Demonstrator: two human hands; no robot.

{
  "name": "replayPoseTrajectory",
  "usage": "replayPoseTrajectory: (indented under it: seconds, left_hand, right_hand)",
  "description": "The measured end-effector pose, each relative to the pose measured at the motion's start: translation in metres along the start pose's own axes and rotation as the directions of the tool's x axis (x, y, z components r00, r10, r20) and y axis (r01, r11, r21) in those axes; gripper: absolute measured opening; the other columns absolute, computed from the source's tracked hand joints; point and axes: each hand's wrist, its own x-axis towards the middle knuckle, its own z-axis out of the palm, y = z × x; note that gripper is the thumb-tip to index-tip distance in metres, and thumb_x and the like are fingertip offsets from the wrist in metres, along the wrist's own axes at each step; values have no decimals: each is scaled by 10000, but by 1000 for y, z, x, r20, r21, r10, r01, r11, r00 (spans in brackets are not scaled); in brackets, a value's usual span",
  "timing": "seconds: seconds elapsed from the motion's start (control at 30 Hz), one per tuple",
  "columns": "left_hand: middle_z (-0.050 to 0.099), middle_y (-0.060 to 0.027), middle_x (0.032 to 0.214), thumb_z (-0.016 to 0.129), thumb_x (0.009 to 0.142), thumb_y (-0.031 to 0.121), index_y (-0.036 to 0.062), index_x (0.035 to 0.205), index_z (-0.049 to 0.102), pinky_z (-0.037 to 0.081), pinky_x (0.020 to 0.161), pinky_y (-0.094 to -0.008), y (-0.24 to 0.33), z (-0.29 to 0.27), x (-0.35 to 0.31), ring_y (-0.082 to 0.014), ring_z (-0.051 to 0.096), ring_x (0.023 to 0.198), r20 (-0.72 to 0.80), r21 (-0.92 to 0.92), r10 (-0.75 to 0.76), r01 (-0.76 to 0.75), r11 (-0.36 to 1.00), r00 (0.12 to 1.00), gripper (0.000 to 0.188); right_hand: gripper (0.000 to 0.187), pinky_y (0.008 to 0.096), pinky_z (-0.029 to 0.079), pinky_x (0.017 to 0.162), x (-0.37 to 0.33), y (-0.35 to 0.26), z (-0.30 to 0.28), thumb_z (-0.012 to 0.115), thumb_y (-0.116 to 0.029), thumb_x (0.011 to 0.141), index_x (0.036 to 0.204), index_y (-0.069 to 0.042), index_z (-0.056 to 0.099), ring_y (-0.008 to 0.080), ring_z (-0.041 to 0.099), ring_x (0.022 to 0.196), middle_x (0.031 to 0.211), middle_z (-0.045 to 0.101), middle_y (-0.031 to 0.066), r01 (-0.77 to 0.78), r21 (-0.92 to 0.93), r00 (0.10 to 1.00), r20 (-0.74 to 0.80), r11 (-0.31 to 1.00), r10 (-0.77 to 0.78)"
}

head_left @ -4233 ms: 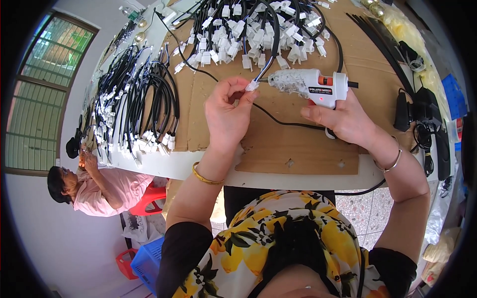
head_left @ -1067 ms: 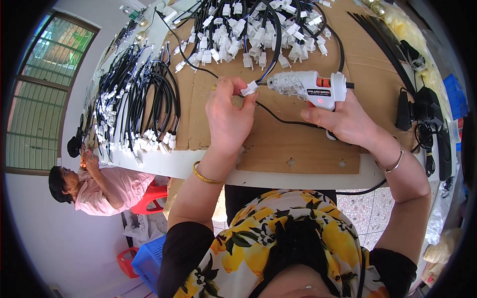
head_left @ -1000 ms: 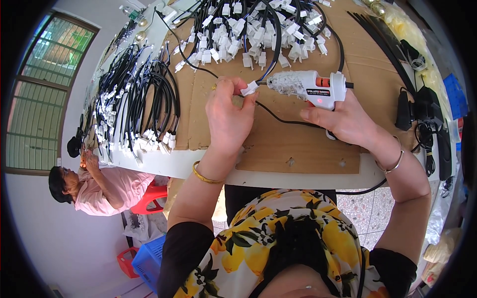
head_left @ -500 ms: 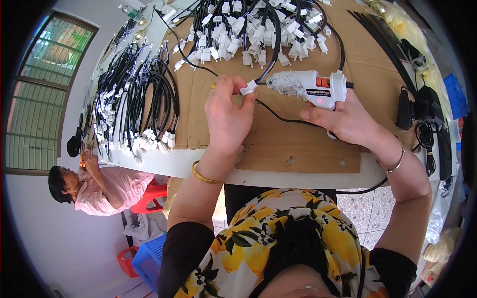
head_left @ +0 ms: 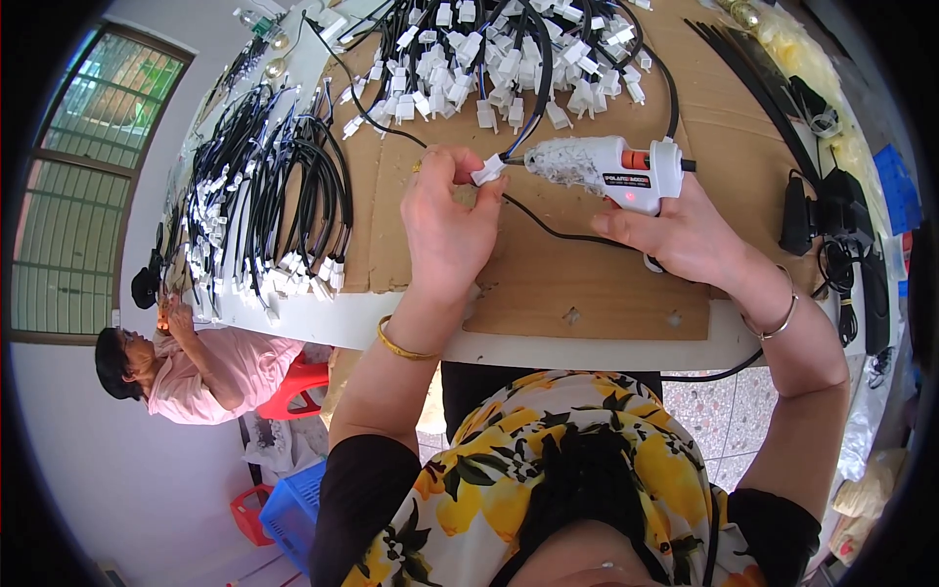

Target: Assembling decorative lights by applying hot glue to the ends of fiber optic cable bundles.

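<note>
White plastic connector [head_left: 487, 171] sits pinched in my left hand [head_left: 445, 225] while my right hand [head_left: 685, 235] grips the glue gun [head_left: 611, 171], nozzle touching it, above the cardboard sheet [head_left: 587, 284].

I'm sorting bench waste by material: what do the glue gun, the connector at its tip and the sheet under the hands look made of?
Glue gun: apparently moulded plastic, white and smooth, with red parts; its front is crusted with whitish residue. Connector: seemingly white plastic, a small blocky shell on a black cable, pinched by the left hand. Sheet: likely corrugated cardboard, matte brown with cut edges.
</note>
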Motion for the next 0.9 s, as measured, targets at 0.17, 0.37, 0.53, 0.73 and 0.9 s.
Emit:
replayPoseTrajectory:
  seconds: [0.17,0.37,0.53,0.73,0.9]
  left_hand:
    - [512,-45,736,703,602,-29,14,757,496,418,606,-239,6,3,3,-127,493,652,-16,-16,-12,12,1000,1000,263]
    - [513,-57,712,694,595,-24,27,761,485,427,562,-275,9,5,13,-167,512,618,-59,-93,6,-11,996,998,271]
    - [541,-41,693,709,597,0,19,766,499,451,590,-237,11,8,34,-116,539,626,-126,-121,81,-97,988,989,270]
    - [548,-29,698,593,742,30,93,896,454,454,577,-319,14,3,46,-210,534,627,-116,-159,79,-97,983,990,217]
    - [521,-81,671,679,568,-10,38,758,484,430,549,-328,-1,12,39,-233,534,613,-266,-181,118,-170,969,957,277]
  right_hand:
    - [232,200,420,631,-5,-3,-2,637,-29,732,919,-22,500,49,482,721,787,506,-23,3,30,997,-82,1000,0]
    - [265,208,419,630,-6,-16,-4,661,-59,696,912,-29,509,61,496,727,778,520,-19,35,52,993,-112,998,-29]
    - [226,189,367,552,1,-17,-11,628,-157,721,886,-15,568,48,485,650,751,557,0,217,-247,922,-267,945,-281]
    - [247,214,292,461,7,-34,-14,624,-269,719,674,-29,586,61,431,494,552,499,-12,-14,-217,942,-330,976,-60]
    - [261,217,312,482,15,-35,-6,626,-280,723,669,-27,585,70,464,525,556,503,4,1,-246,948,-309,969,-80]
